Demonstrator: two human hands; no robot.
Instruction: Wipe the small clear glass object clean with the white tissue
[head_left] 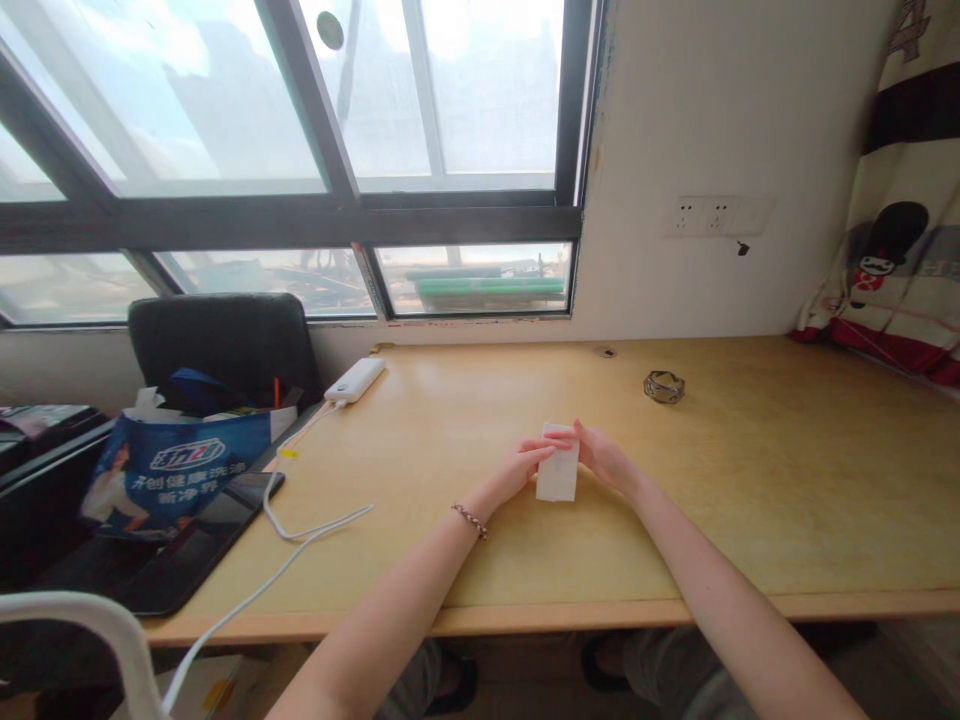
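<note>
On the wooden desk (pixel 465 560), in front of me, lies a small white rectangle (pixel 556 482) that looks like folded paper or a flat packet; faint marks show on its face. My left hand (pixel 525 465), with a beaded bracelet (pixel 471 521) at the wrist, lays its fingers across the upper part from the left. From the other side, my right hand (pixel 598 455) grips the upper right edge, its thumb and fingertips close to those of the left. Part of the white piece is hidden under the fingers.
A metal ashtray-like ring (pixel 664 387) stands farther back on the right. At the left are a white power bank (pixel 356 380) with a cable (pixel 285 530), a dark tablet-like panel (pixel 202 540), a blue bag (pixel 180 465) and a black chair (pixel 221 345). Wall sockets (pixel 718 215) sit above the desk.
</note>
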